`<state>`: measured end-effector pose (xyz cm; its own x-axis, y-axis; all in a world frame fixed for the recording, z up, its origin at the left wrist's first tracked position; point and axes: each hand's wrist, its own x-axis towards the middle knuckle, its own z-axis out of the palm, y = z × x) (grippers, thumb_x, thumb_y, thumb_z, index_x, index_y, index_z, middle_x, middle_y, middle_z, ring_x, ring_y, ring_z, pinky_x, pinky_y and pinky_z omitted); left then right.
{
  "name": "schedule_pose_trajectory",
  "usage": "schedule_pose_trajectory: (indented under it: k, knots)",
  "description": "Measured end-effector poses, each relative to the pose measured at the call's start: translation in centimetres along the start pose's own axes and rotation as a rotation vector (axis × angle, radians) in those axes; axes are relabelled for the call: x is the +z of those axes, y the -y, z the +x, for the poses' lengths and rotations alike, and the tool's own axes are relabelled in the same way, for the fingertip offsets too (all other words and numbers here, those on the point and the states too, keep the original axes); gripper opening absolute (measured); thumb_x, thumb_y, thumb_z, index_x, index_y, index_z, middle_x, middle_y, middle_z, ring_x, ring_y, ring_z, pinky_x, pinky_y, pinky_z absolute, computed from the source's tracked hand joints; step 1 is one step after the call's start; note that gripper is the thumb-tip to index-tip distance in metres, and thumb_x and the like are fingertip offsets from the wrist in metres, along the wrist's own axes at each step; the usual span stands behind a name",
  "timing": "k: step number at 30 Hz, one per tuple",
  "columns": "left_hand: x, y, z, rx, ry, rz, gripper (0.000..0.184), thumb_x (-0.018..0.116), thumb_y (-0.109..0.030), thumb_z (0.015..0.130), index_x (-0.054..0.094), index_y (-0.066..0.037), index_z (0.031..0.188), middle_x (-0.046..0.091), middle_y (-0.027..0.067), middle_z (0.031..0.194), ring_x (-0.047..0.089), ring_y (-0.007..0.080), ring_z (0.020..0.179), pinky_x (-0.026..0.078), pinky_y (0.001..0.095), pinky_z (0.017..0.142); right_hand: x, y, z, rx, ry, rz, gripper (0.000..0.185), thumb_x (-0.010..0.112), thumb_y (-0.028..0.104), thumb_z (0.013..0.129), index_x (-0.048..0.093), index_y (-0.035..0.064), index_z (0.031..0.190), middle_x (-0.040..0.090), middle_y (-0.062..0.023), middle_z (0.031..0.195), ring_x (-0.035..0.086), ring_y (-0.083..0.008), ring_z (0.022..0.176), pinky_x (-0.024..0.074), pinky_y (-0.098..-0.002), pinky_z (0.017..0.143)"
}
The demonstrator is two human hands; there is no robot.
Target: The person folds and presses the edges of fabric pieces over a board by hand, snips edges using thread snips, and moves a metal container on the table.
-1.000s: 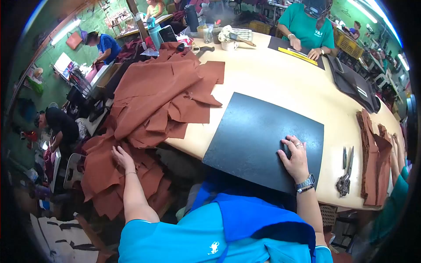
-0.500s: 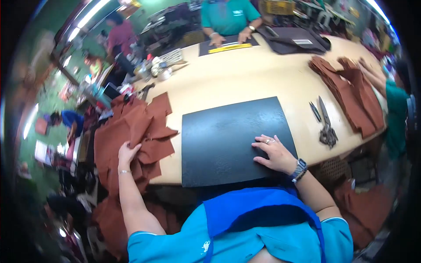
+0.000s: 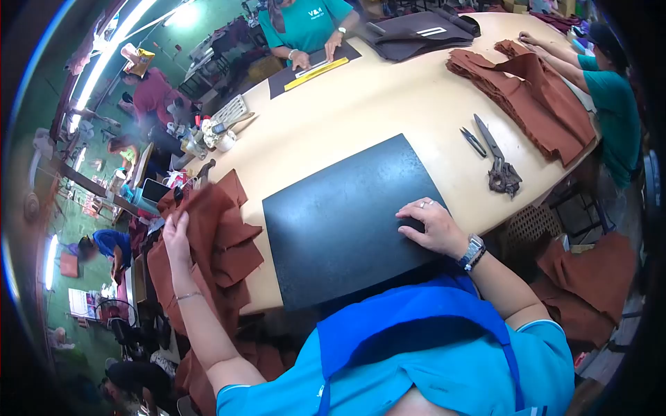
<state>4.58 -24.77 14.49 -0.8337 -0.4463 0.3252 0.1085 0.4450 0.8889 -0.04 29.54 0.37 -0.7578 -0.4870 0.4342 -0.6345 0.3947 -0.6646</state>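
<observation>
My left hand (image 3: 178,243) is closed on a piece of reddish-brown fabric (image 3: 208,201), part of a loose heap at the table's left edge. The fabric is bunched and partly raised, with layered cut edges on its right side. A dark rectangular board (image 3: 340,215) lies in front of me, its near edge close to the table's front. My right hand (image 3: 433,227) rests on the board's right side, thumb and fingers apart. To the right of the board lie large scissors (image 3: 496,149) with wrapped handles and small thread snips (image 3: 474,142).
Brown fabric (image 3: 534,104) is stacked at the right, near a person in a green shirt (image 3: 617,118). Across the table, another person's hands (image 3: 319,55) press beside a yellow ruler (image 3: 316,73). A dark bag piece (image 3: 420,35) and a jar (image 3: 225,141) stand farther back.
My left hand has moved up and away from me, lifting and bunching the brown fabric. The view has turned, so the board appears tilted. My right hand stays on the board.
</observation>
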Motion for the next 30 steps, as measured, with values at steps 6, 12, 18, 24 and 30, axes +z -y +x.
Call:
schedule_pose_trajectory:
  k: [6,12,18,24,30]
  knots:
    - [10.0,-10.7,-1.3,-0.287,0.115,-1.071,0.037,0.047,-0.025,0.103,0.058,0.0,0.128,0.065,0.0147,0.124,0.064,0.0273,0.114,0.05,0.0417,0.101,-0.3,0.8,-0.1,0.133,-0.021,0.161,0.03,0.075,0.022,0.086,0.068,0.0057,0.11,0.069,-0.012,0.106,0.064,-0.0286,0.101,0.0488,-0.0376,0.092]
    - [16.9,-11.5,-3.6,-0.177,0.098,-1.296,0.043,0.04,-0.032,0.106,0.053,0.0,0.132,0.061,0.0146,0.131,0.061,0.0288,0.118,0.048,0.0449,0.103,2.7,-0.3,0.8,0.297,0.029,0.77,0.081,0.057,0.046,0.098,0.018,0.0087,0.157,0.026,-0.0111,0.16,0.028,-0.0234,0.146,0.0281,-0.0376,0.118]
    - [21.7,-1.9,-8.5,-0.037,-0.405,-0.628,0.043,0.042,-0.029,0.107,0.039,-0.001,0.139,0.049,0.0143,0.14,0.054,0.0276,0.122,0.045,0.0438,0.104,0.2,1.0,2.4,0.611,0.081,1.703,0.054,0.056,0.037,0.101,0.044,0.0055,0.143,0.054,-0.014,0.138,0.056,-0.021,0.123,0.0452,-0.0358,0.105]
    - [19.0,1.5,-20.3,-0.661,0.195,-0.726,0.045,0.048,-0.028,0.105,0.04,-0.005,0.142,0.053,0.0142,0.138,0.059,0.0236,0.115,0.051,0.037,0.093,-5.1,-5.0,1.0,0.517,-0.177,1.975,0.078,0.045,0.07,0.092,0.053,0.0032,0.133,0.063,-0.014,0.126,0.06,-0.0257,0.116,0.0455,-0.0428,0.104]
    - [16.2,-4.2,-21.2,-0.495,0.808,-0.389,0.03,0.058,-0.009,0.099,0.062,0.0,0.127,0.069,0.0086,0.117,0.066,0.0134,0.097,0.052,0.0264,0.084,-5.4,-4.4,-1.8,0.558,-0.486,1.517,0.077,0.062,0.061,0.088,0.047,0.0047,0.14,0.053,-0.0091,0.138,0.046,-0.0242,0.13,0.0363,-0.0384,0.111]
